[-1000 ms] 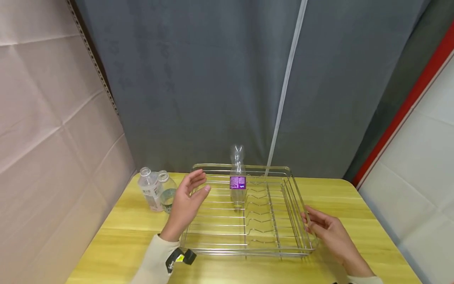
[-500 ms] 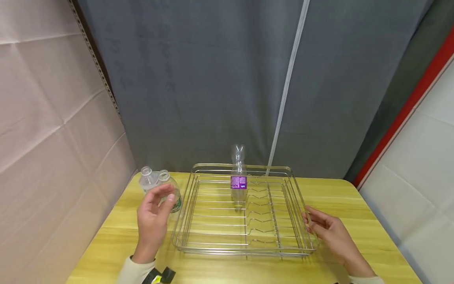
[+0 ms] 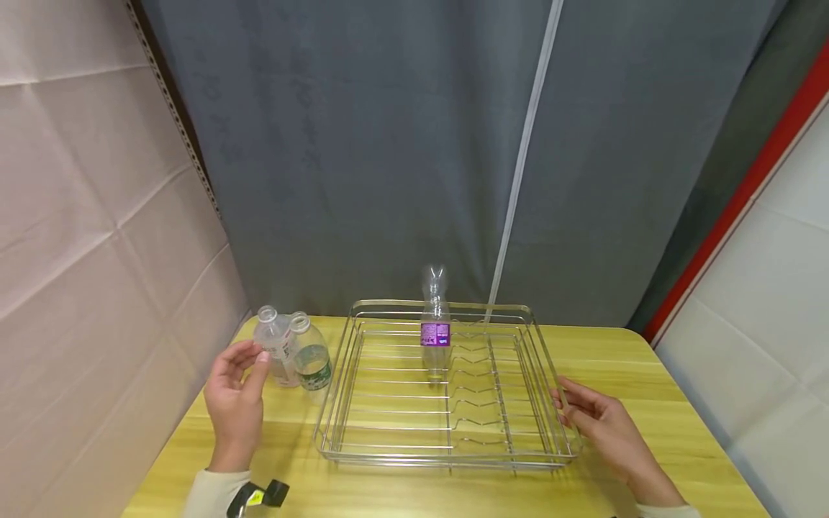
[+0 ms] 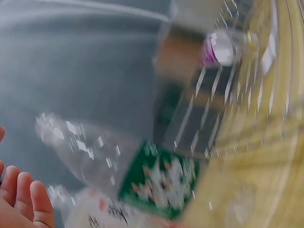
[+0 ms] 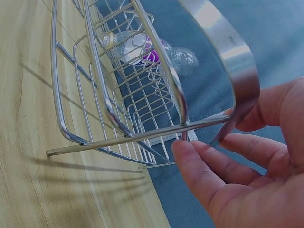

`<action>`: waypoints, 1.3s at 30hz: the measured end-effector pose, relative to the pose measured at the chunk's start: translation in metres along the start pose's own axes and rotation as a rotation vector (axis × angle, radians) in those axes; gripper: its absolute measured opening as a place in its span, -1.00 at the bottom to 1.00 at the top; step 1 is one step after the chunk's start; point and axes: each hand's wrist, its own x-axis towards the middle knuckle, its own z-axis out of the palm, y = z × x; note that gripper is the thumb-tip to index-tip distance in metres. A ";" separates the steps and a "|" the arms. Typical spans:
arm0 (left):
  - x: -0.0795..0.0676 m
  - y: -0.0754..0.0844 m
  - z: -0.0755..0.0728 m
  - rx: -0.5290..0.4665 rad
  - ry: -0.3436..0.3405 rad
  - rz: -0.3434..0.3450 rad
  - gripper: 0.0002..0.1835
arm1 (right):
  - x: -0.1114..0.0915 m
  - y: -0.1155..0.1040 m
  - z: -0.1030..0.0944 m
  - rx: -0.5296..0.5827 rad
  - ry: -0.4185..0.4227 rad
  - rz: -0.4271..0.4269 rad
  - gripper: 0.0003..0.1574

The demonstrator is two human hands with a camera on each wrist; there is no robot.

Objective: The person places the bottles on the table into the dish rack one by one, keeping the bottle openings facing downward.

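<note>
A wire dish rack (image 3: 414, 457) stands on the table. My right hand (image 3: 599, 428) grips its right side; in the right wrist view, the thumb and fingers pinch the metal rim (image 5: 240, 59). A clear plastic bottle with a purple label (image 3: 435, 334) stands in the rack, a yellow ring at its lower end. To the rack's left stand a bottle with a green label (image 3: 312, 360) and a clear bottle with a printed label (image 3: 278, 349), both uncapped. My left hand (image 3: 236, 403) hovers in front of that printed bottle, fingers loosely bent, holding nothing.
The wooden table (image 3: 505, 493) runs back to a grey curtain (image 3: 388, 158). White cloth walls (image 3: 97, 288) flank it on both sides. A black wrist camera mount (image 3: 259, 496) sits on the left sleeve.
My left hand has moved left, from over the rack's left edge, past the green-label bottle, to the printed bottle's front. My right hand and the rack have stayed put.
</note>
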 end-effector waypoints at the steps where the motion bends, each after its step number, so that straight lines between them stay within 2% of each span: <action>1: 0.003 -0.004 -0.003 0.019 0.013 -0.011 -0.68 | 0.000 -0.001 0.000 0.001 0.004 0.002 -0.28; 7: 0.016 -0.031 -0.018 0.112 0.031 -0.075 -0.55 | -0.004 -0.002 0.001 -0.027 0.027 0.025 -0.30; 13: 0.023 -0.052 -0.030 0.280 0.018 -0.157 -0.43 | -0.005 0.000 0.004 -0.020 0.039 0.044 -0.30; 17: 0.025 -0.061 -0.034 0.357 0.014 -0.212 -0.36 | -0.002 0.002 0.005 -0.015 0.030 0.021 -0.30; 22: 0.030 -0.063 -0.031 0.453 -0.010 -0.261 -0.27 | 0.000 0.002 0.005 -0.019 0.032 0.023 -0.31; 31: 0.042 -0.068 -0.030 0.486 -0.110 -0.309 -0.16 | 0.000 -0.002 0.004 -0.005 0.022 0.029 -0.30; 39: 0.043 -0.079 -0.034 0.475 -0.177 -0.349 -0.09 | -0.001 -0.003 0.003 -0.012 0.022 0.043 -0.29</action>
